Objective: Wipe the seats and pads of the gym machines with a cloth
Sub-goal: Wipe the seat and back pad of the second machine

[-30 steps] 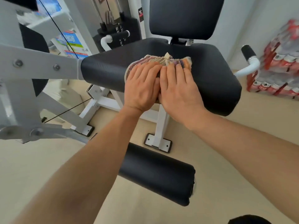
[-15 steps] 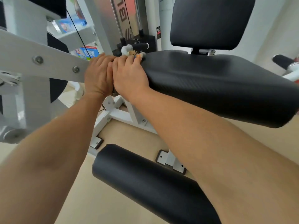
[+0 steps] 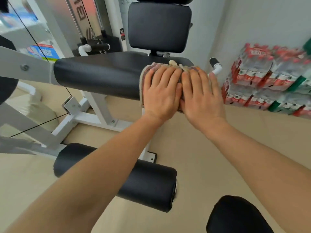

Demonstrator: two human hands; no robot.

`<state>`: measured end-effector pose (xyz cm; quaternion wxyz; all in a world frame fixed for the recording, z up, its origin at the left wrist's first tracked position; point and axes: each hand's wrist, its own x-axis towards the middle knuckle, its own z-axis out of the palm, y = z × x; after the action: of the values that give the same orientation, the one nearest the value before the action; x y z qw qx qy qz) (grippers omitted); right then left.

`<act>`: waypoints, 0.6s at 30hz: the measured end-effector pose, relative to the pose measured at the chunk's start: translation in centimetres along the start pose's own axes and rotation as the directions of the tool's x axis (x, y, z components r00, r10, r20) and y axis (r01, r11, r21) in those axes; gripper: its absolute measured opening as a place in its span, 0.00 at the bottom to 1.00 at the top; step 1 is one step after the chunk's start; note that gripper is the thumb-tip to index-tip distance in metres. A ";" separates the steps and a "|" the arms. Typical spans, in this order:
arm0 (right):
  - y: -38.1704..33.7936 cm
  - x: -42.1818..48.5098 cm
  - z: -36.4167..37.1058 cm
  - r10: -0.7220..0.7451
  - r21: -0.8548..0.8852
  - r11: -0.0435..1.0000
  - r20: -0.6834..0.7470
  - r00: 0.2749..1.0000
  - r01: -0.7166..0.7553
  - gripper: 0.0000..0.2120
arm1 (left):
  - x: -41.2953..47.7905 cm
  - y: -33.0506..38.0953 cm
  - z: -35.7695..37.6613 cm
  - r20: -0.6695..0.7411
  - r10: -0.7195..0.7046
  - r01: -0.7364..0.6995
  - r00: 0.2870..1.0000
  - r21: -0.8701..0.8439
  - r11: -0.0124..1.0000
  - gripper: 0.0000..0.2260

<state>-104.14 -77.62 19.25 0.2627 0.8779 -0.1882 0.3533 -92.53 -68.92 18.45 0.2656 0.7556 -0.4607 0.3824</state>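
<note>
A black padded seat (image 3: 101,76) of a white-framed gym machine stretches across the middle of the head view, with a black back pad (image 3: 159,26) upright behind it. A folded striped cloth (image 3: 148,69) lies over the seat's right front edge. My left hand (image 3: 161,91) and my right hand (image 3: 200,93) press flat on the cloth side by side, fingers straight and pointing away from me. Most of the cloth is hidden under both hands. A black roller pad (image 3: 144,184) sits lower, beneath my left forearm.
White frame bars (image 3: 94,118) and a thin black cable (image 3: 38,123) run at the left. A white handle with a black grip (image 3: 215,64) sticks out right of the seat. Stacked packs of bottled water (image 3: 269,78) stand against the right wall. The floor is beige.
Both hands slid the cloth from the seat's left end across to its right front edge. Half a second before that they had moved it from the middle to the left end.
</note>
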 end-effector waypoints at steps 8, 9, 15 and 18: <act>0.0 -1.1 -1.2 -0.049 0.034 0.998 0.092 0.995 0.046 0.31 | 0.5 -0.4 -0.6 0.040 0.148 -0.145 0.988 -0.070 0.987 0.16; -1.3 -0.1 -1.2 -0.087 0.029 0.996 0.087 0.992 0.085 0.31 | 0.3 -2.2 -1.0 0.031 0.140 -0.139 0.990 -0.052 0.989 0.16; -10.8 8.3 -0.3 -0.268 0.129 0.960 0.145 0.953 0.250 0.29 | -0.6 -14.2 -3.6 0.031 0.046 -0.048 0.998 0.056 0.997 0.15; -14.5 10.8 0.4 -0.291 0.143 0.952 0.158 0.944 0.269 0.28 | -0.5 -18.9 -4.0 0.075 0.049 -0.056 0.996 0.089 0.994 0.15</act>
<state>-89.14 -67.93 22.00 0.2393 0.9378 -0.0624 0.2435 -76.98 -57.42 19.42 0.2038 0.7681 -0.4719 0.3818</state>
